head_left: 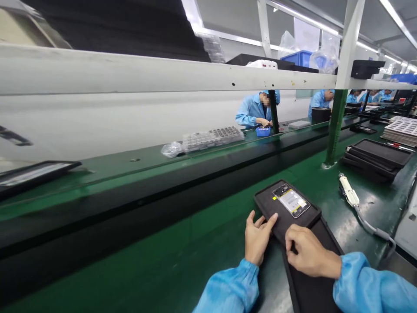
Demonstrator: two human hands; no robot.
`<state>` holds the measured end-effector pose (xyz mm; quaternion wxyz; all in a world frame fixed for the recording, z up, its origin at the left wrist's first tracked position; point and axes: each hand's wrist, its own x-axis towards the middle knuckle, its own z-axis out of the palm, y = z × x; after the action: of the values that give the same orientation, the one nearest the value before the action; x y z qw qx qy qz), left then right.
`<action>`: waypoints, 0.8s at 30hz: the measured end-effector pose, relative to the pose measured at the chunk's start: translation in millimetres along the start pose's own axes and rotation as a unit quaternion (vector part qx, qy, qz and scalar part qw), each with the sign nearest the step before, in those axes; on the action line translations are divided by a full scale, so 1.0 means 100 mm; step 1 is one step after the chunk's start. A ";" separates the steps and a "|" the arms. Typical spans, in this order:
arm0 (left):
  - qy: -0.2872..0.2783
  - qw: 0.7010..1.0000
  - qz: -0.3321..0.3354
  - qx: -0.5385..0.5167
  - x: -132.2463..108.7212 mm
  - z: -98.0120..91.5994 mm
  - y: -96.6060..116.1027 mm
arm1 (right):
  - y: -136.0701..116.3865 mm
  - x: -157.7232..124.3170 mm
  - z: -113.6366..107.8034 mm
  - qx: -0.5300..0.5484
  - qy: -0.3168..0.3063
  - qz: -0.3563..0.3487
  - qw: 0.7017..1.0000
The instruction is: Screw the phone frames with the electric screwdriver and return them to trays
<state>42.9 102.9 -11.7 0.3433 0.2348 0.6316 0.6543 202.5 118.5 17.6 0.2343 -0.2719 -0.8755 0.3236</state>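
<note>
An opened smartphone (291, 200) with its inner parts and a white battery label showing lies on a black tray (267, 204). That tray partly overlaps a second black tray (312, 289) nearer to me. My left hand (257, 239) grips the upper tray by its near left edge, thumb on top and fingers at the side. Over the near end of the upper tray is my right hand (308, 252), its fingers curled into a pinch. Whatever lies between those fingertips, if anything, is too small or hidden to make out.
An electric screwdriver (350, 191) with a cable lies to the right. Behind it are stacked black trays (378, 158) and a green post (336, 126). A dark conveyor belt (163, 187) runs across; clear plastic trays (213, 138) and a co-worker (257, 108) are beyond.
</note>
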 end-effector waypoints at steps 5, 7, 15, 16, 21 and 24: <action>0.038 0.998 -0.023 -0.055 0.10 0.07 0.11 | -0.04 -0.54 0.08 -0.054 0.051 -0.031 0.997; 0.051 0.996 -0.014 -0.076 0.11 0.04 0.20 | 0.04 -0.81 0.03 -0.151 0.070 -0.127 0.978; 0.036 0.995 0.021 -0.089 -0.15 -0.20 0.48 | 0.62 -1.52 -0.27 -0.328 0.123 -0.168 0.921; 0.027 0.996 0.021 -0.088 -0.22 -0.20 0.48 | 0.65 -1.54 -0.29 -0.330 0.122 -0.143 0.925; -0.042 0.994 -0.032 -0.094 -0.64 -0.09 0.31 | 0.69 -1.54 -0.21 -0.272 0.153 -0.022 0.950; -0.066 0.992 -0.068 -0.087 -0.85 0.01 0.14 | 0.78 -1.56 -0.17 -0.147 0.188 0.059 0.969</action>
<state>97.2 40.3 12.6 0.4472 0.2034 0.5629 0.6647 353.7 78.3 -61.6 0.3325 -0.4103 -0.8362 0.1478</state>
